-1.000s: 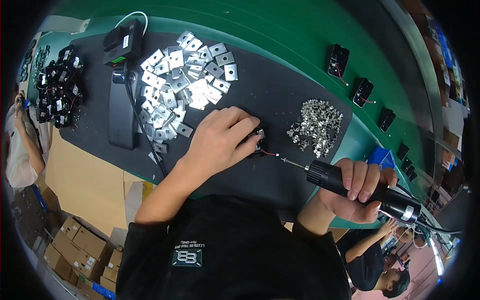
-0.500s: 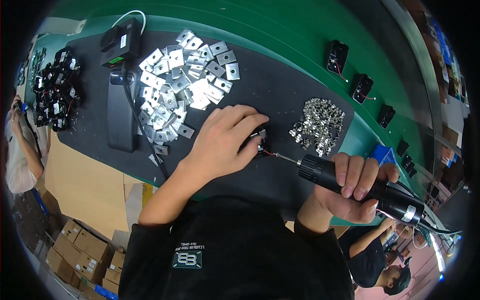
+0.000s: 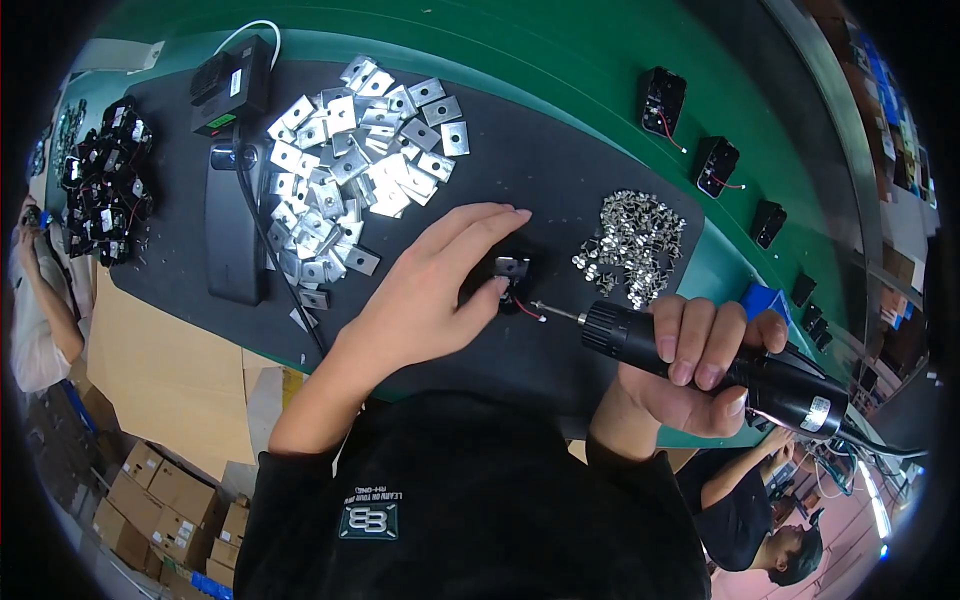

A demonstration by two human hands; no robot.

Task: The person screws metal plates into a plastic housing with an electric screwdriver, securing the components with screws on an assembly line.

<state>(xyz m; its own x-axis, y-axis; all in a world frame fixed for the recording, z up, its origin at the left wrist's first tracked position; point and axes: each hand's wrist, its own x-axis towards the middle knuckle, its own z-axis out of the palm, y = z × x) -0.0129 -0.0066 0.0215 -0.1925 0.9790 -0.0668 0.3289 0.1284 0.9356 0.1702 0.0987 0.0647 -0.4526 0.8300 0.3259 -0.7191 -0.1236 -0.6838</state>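
My right hand (image 3: 700,370) is wrapped round a black electric screwdriver (image 3: 622,335), whose thin bit points left. My left hand (image 3: 415,295) has its fingers stretched out over the dark mat, with the thumb touching a small black housing (image 3: 512,268). A metal plate with a hole seems to lie on the housing, and a short red wire with a white plug trails from it. The bit tip is a little right of that plug. Part of the housing is hidden by the thumb. A pile of small silver screws (image 3: 640,240) lies to the right.
Silver metal plates (image 3: 345,165) are heaped behind my left hand. Beyond them sit a black box (image 3: 232,90) with a cable, a long black case (image 3: 232,230) and piled black housings (image 3: 108,180). More housings (image 3: 717,165) line the green surface. Co-workers are at both sides.
My left fingers have straightened and lifted off the housing, so more of it and its plate shows. The screwdriver has shifted slightly left. The whole view has moved a little.
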